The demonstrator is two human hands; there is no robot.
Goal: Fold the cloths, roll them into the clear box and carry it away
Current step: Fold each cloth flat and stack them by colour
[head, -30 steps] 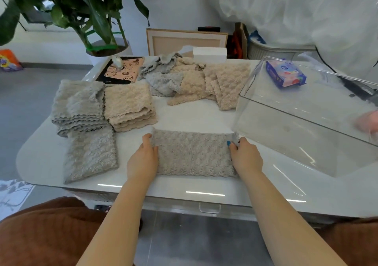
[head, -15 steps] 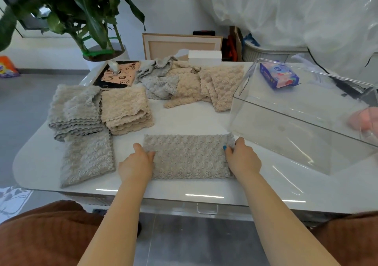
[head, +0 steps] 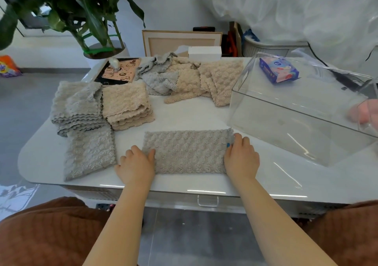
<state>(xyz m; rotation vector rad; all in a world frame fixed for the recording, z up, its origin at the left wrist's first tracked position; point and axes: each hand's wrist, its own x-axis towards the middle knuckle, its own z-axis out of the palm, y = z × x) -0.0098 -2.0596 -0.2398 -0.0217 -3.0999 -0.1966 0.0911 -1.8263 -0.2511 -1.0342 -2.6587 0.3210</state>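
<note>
White table (head: 194, 114) holds grey cloth (head: 187, 151) between left hand (head: 136, 166) and right hand (head: 241, 157).

On my feed both bare forearms reach forward from the bottom edge, roughly parallel and set apart, with the wrists low. I have the left hand (head: 136, 166) palm down, its fingers (head: 131, 153) loosely spread and nearly straight, thumb angled inward. The right hand (head: 241, 157) is palm down too, knuckles raised, fingers (head: 239, 138) bent at the tips, thumb turned inward. I can't tell whether it pinches anything.
</note>
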